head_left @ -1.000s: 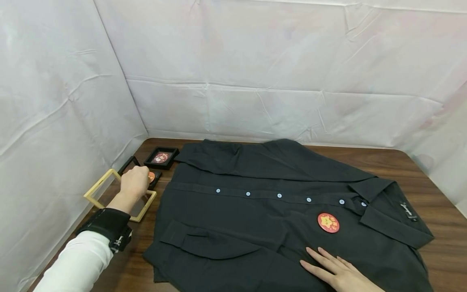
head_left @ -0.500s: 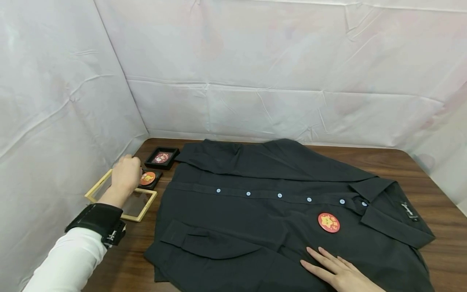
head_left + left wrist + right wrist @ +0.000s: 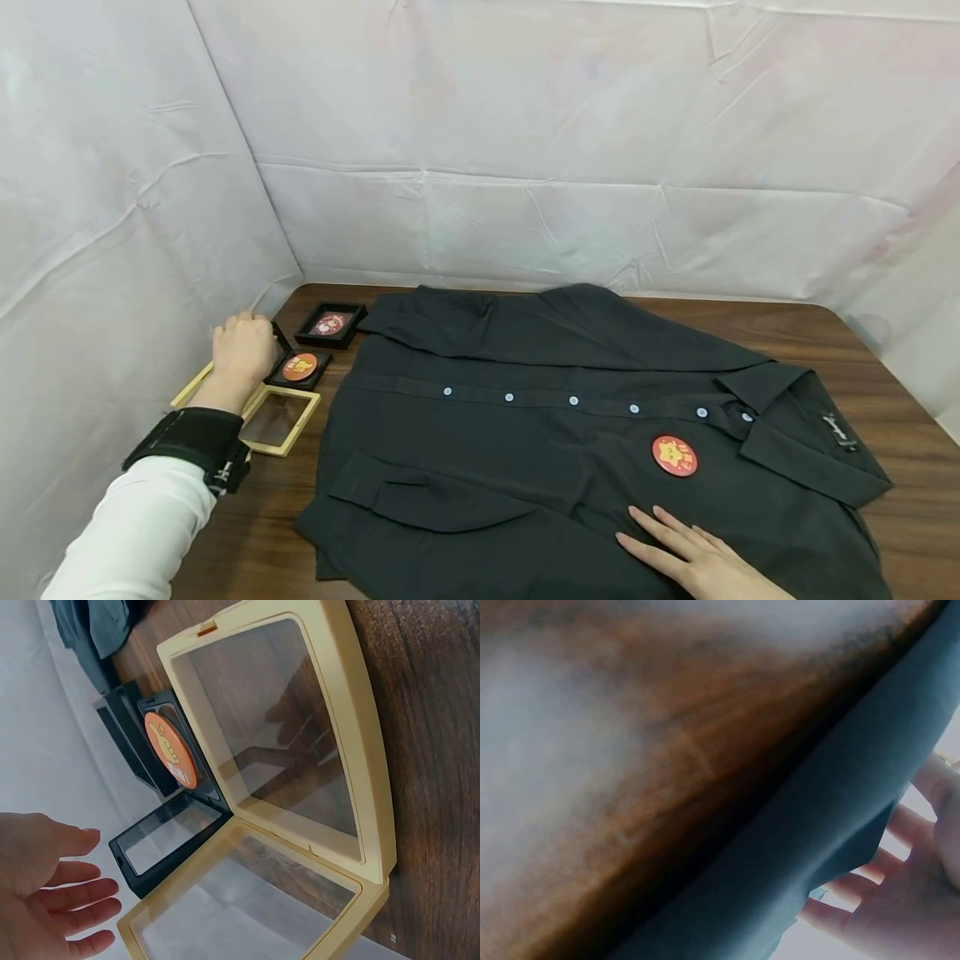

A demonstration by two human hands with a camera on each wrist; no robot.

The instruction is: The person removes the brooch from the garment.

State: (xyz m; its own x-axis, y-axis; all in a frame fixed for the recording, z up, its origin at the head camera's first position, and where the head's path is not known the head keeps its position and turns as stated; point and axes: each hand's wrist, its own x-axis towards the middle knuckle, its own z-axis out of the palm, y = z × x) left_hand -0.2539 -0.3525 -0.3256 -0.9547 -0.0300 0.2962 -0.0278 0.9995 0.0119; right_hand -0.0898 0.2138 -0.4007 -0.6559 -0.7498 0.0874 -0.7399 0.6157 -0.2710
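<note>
In the head view my left hand [image 3: 243, 354] is at the far left, beside a small opened black display case [image 3: 322, 363] holding an orange round badge [image 3: 300, 367]. The left wrist view shows its fingers loosely bent and apart from the raised black lid [image 3: 180, 860]; nothing is held. An opened yellow display case [image 3: 303, 421] with clear panes lies just nearer, partly behind my left wrist. My right hand [image 3: 697, 554] rests with spread fingers on a black shirt [image 3: 480, 467]. A red round badge with a yellow star [image 3: 675, 456] lies on the shirt below the collar.
Another black case [image 3: 345, 333] with a dark red badge [image 3: 329, 323] stands behind, by the shirt's edge. White cloth walls [image 3: 480, 225] enclose the wooden table [image 3: 757, 325] at the back and left. A small silvery piece [image 3: 838, 433] sits near the collar.
My left hand has moved left and slightly away from the orange badge, which now shows fully. The right hand and the shirt have stayed in place.
</note>
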